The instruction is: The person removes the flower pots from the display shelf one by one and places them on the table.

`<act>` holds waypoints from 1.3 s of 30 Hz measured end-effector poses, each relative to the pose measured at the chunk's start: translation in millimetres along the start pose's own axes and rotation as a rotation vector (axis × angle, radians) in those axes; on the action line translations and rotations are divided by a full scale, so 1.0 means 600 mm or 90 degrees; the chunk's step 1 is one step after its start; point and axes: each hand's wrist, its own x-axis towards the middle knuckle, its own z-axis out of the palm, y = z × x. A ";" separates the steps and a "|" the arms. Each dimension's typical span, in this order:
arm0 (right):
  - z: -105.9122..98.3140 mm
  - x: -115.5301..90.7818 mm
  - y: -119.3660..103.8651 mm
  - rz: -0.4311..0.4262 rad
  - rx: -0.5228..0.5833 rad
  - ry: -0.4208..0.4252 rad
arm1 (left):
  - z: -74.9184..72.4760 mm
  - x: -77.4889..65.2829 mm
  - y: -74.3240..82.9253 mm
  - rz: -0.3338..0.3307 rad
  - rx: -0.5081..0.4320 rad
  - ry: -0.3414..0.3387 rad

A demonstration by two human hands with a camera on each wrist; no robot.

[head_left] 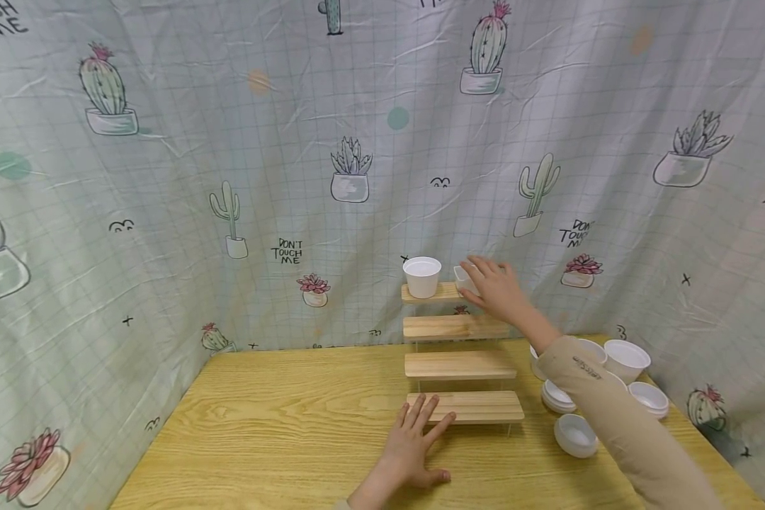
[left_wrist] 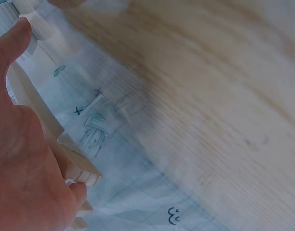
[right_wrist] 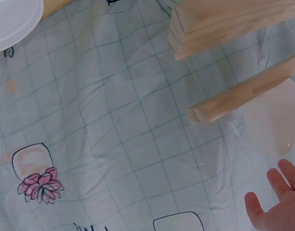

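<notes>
A wooden four-tier stepped stand [head_left: 460,365] is on the table. At the left end of its top tier stands a white plastic cup [head_left: 422,280]. Beside that cup is a second white cup [head_left: 464,279], partly hidden behind my right hand [head_left: 496,289]. In the right wrist view, the fingers of my right hand [right_wrist: 279,202] are spread close to this whitish cup [right_wrist: 275,120]. My left hand [head_left: 409,445] lies with fingers spread, fingertips at the front edge of the lowest tier. The left wrist view has my left hand [left_wrist: 27,163] alongside the tiers.
To the right of the stand, several white bowls and cups sit grouped on the wooden table [head_left: 280,425], partly behind my right sleeve [head_left: 605,411]. A small white bowl [head_left: 576,435] is nearest the front. A cactus-print curtain [head_left: 280,177] hangs behind and beside the table.
</notes>
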 end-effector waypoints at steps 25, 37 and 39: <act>0.021 0.022 0.000 0.092 0.044 -0.136 | -0.007 -0.001 -0.001 0.004 -0.015 0.005; 0.025 0.016 0.004 0.088 0.058 -0.113 | -0.012 -0.003 -0.002 0.001 -0.010 0.009; 0.024 0.015 0.004 0.087 0.056 -0.114 | -0.012 -0.003 -0.002 0.002 -0.008 0.008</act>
